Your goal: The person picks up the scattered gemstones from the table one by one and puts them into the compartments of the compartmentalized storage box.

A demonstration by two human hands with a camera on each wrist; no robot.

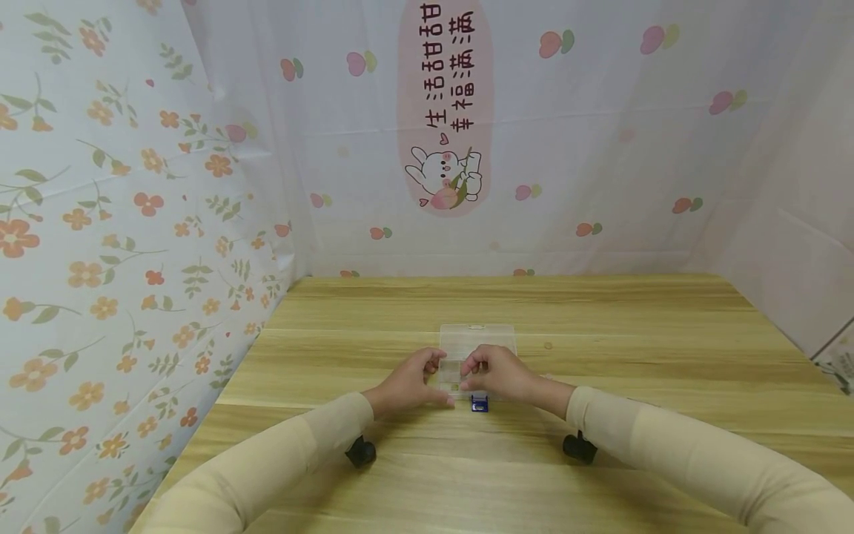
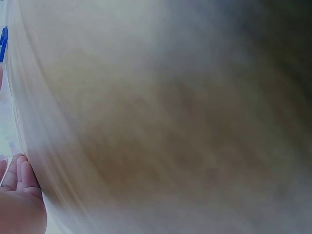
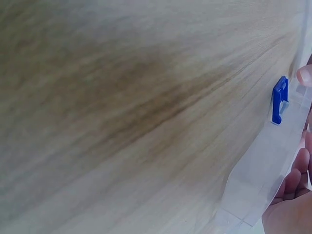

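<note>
A clear plastic compartment box (image 1: 450, 371) lies on the wooden table, its transparent lid (image 1: 477, 337) laid back on the far side. A blue latch (image 1: 480, 403) marks the near edge, visible also as a blue latch (image 3: 280, 100) in the right wrist view. My left hand (image 1: 415, 380) holds the box's left side, thumb at the near corner and fingers by the left edge. Above the right part of the box is my right hand (image 1: 503, 374), fingers bent toward the thumb near the compartments. Whether anything small sits between those fingertips is too fine to see.
A tiny round piece (image 1: 548, 345) lies on the table (image 1: 427, 475) right of the lid. Black wrist-worn devices hang below the left cuff (image 1: 361, 451) and right cuff (image 1: 579, 449). Printed curtains (image 1: 347, 170) stand behind and at the sides.
</note>
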